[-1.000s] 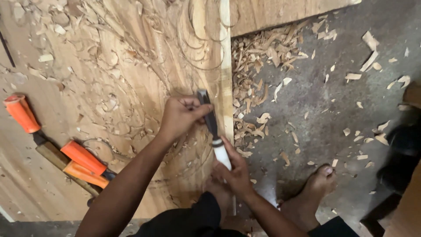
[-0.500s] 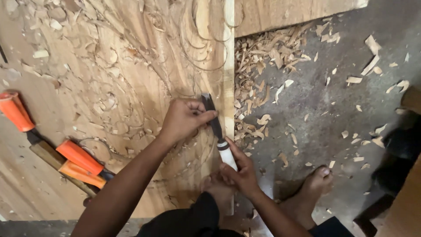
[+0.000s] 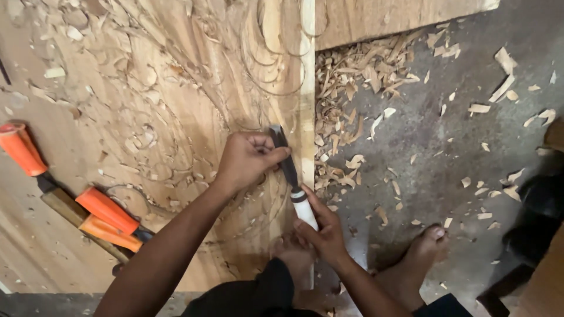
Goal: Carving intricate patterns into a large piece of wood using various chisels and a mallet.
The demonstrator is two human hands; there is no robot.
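chisel point(image 3: 292, 176) upright-slanted, blade away, handle near

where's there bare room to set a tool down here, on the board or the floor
The wood panel is barest at its lower left, below the orange-handled tools. The concrete floor is mostly open right of the shavings pile. It is crowded around both hands, the left hand and right hand on the chisel.
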